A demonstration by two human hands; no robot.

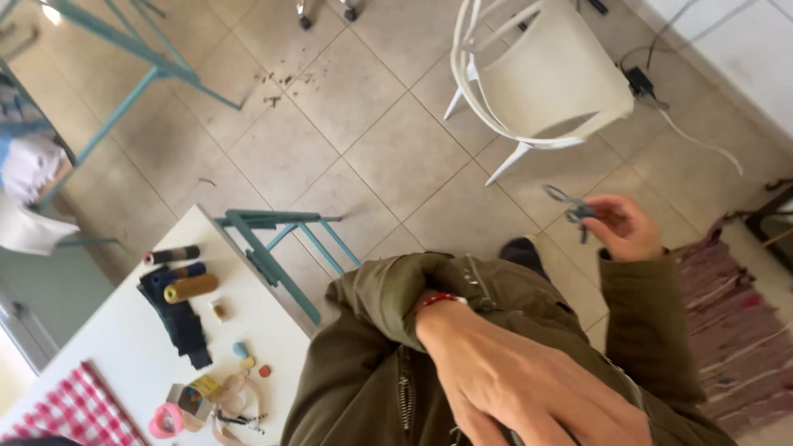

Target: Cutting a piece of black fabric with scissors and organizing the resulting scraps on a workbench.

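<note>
Over tiled floor, right hand (624, 227) pinches blurred scissors (570, 206); left hand's (529, 384) grip is cropped.

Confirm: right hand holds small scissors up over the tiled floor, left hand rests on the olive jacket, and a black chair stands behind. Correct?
Not quite: the chair is white, not black, as the head view shows. The rest stands: the right hand holds small scissors over the tiled floor, and the left hand rests on the olive jacket.
</note>
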